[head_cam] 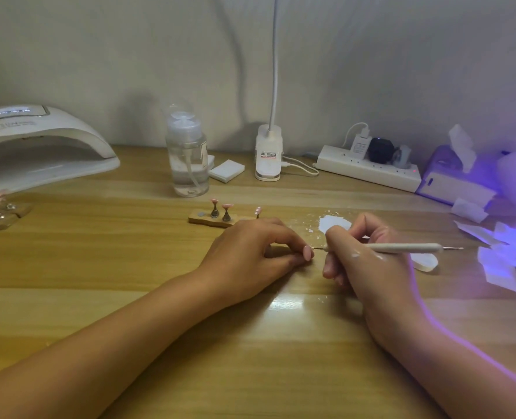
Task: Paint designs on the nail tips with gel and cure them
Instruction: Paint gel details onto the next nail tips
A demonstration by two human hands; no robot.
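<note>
Two bare forearms reach from the near edge across a pale wooden worktop (114, 267) and meet near its middle. The left grip (250, 252) rests on the wood, its thumb and fingers pinching a small pink nail tip (307, 253) that faces right. The right grip (368, 261) is curled around a thin white brush (401, 247), held like a pen. The brush's fine point touches, or nearly touches, the edge of the nail tip.

Just behind the hands is a small wooden stand (202, 220) carrying more pink tips on metal pegs. To its right lies a white smear (333, 223) on the wood.

A white curing lamp (39, 146) with an arched opening sits at the far left. A clear pump bottle (187, 158), a stack of white pads (227, 170), a clip-on desk lamp (268, 152) and a power strip (368, 170) line the back wall. At the far right, a tissue box (456, 179) and scattered paper pieces (507, 261) are bathed in violet light.
</note>
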